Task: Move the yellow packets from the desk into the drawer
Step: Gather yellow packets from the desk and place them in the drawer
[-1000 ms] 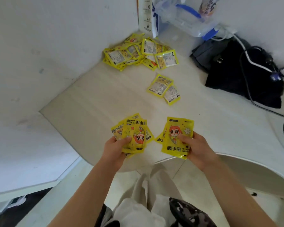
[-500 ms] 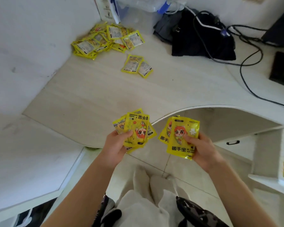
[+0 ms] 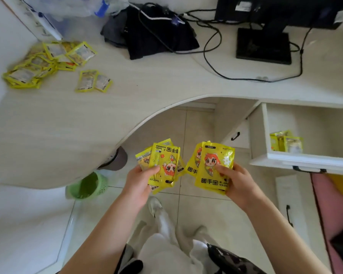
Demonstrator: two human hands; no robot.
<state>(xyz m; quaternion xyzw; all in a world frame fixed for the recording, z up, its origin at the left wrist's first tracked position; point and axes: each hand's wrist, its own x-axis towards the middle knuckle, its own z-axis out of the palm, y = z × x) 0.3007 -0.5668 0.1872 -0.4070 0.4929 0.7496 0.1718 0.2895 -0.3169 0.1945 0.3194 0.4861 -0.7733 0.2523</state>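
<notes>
Two hands are full, and I go from left to right. Far to my left, a big pile of yellow packets [image 3: 42, 62] lies on the surface [image 3: 166, 84], near the wall. Just to its right lie two loose packets [image 3: 93, 81], side by side. They are well apart from both hands.

Next comes my left hand [image 3: 141, 180]. Its fingers are closed tight on a fanned bunch of packets [image 3: 162, 165], held out over the floor. My right hand [image 3: 238, 184] is just beside it. It is clamped on its own bunch [image 3: 212, 167], with the thumb pressed on the front. These packets stand tall, long side up.

The open drawer [image 3: 301, 159] is off to the right and a little higher than my hands. Some packets in the drawer [image 3: 285, 143] sit there already. My right hand is the nearer one, so I think it should go first. It needs to swing right and lift over the front wall of the drawer. The left hand has farther to go. Many packets are still on the surface, so I think the job is not near done.
</notes>
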